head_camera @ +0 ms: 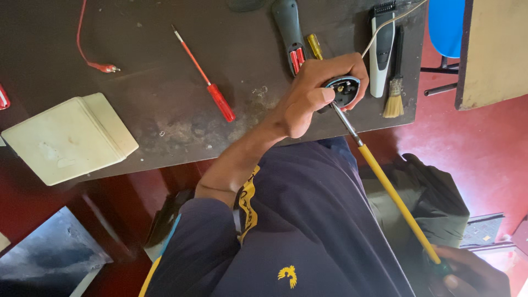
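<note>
Left hand [316, 91] clamped around small round black part with blue rim [344, 91], held at the near edge of the dark, scuffed wooden surface [165, 104]; brass contacts visible inside the part. Right hand [467, 275] at lower right corner of view, closed on the green end of long yellow-shafted screwdriver [393, 195]; metal tip seated in the open face of the part. Hands well apart, joined only by the tool.

Noted on surface: cream rectangular plastic box [69, 137] at left, overhanging the near edge; red-handled screwdriver [206, 80] lying diagonally at centre; red lead with clip [93, 60] upper left; grey tool handle with red inserts [291, 36] just beyond the left hand, with a yellow-handled tool [314, 47] beside it; white and black hair clipper [382, 47] at right, white cable [393, 19] running from the held part past it; small straw-bristled brush [394, 93] beside the clipper. Blue chair seat [445, 25] beyond the surface's right end. No readable labels or packages seen. Dark blue garment with yellow trim [308, 231] fills lower centre.
</note>
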